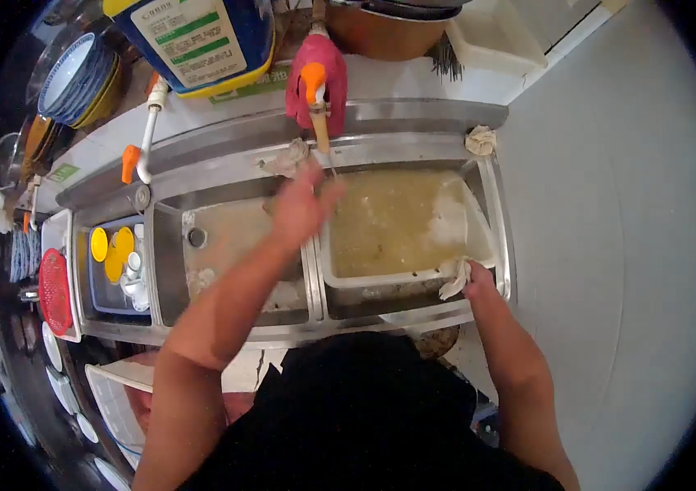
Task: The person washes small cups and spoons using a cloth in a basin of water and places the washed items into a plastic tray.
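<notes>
My left hand [303, 206] is raised over the divider between the middle and right sink basins, just below the tap spout [319, 127]. Motion smears its fingers, and nothing can be made out in them. My right hand [479, 281] is closed on a pale cloth [454, 280] at the lower right corner of a white tub [368, 281]. The tub sits in the right basin, full of cloudy yellowish water [397, 221], with a whitish shape near its right side. Another crumpled cloth [289, 157] lies on the sink ledge behind my left hand.
The middle basin [229, 221] holds shallow murky water. Farther left, a blue-rimmed tub [123, 309] holds yellow and white dishes. A red basket [55, 290] stands beyond it. Behind are a blue container [192, 41], stacked bowls [78, 78] and a rag [481, 140]. A grey wall [610, 245] rises right.
</notes>
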{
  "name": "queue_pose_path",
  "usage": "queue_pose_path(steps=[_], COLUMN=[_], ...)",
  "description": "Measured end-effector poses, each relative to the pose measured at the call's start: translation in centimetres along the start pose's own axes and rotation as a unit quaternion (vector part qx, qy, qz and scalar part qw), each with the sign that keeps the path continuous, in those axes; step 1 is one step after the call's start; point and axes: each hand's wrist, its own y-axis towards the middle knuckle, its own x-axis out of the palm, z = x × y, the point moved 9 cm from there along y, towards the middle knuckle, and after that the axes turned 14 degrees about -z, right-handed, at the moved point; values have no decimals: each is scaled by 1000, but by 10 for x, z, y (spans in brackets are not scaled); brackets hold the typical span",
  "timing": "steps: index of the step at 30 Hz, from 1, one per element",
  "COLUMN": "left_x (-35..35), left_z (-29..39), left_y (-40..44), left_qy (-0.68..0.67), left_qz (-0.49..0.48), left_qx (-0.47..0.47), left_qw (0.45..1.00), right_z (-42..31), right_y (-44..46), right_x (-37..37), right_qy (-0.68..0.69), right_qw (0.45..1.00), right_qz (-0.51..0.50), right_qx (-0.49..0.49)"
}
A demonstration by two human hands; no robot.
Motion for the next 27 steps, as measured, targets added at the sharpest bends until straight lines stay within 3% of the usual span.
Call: queue_pose_path(steps=[1,2,4,5,7,9,14,17,19,21,24,26,27], left_x=[53,87,161,174,223,231,215,208,207,203,213,199,187], left_z=[-22,-3,-30,-32,-70,-75,-58,-53,-44,-43,-56,-42,-38], left_y=[-14,-39,-54,-54,-46,-40,-47,-51,-62,-63,-67,-78,-84], left_qy=[110,103,254,252,295,302,301,299,304,288,273,229,197], left_qz=[-113,-141,-121,-122,-308,-280,-208,-207,-226,-251,-274,-243,-272], left_qx=[-58,130,284,284,84,83,143,130,179,142,103,159,135], left_qw=[986,976,916,917,901,907,920,922,908,913,917,929,932], right_z=[-1,-1,4,-5,-14,-20,-45,-57,-74,-85,-99,-112,-121], right_y=[-12,-19,-10,-19,-34,-46,-75,-73,-76,-79,-82,-91,-98], right_x=[12,19,12,21,34,36,74,76,82,91,96,114,124], right_qy=[54,107,149,125,100,76,69,53,15,-21,-74,-62,-95], right_qw=[997,990,984,987,988,981,982,994,996,997,993,989,984], right_qz=[44,86,93,102,114,177,175,93,80,65,82,101,125], right_qx=[14,27,31,19,9,18,3,-7,-28,-47,-51,-85,-84])
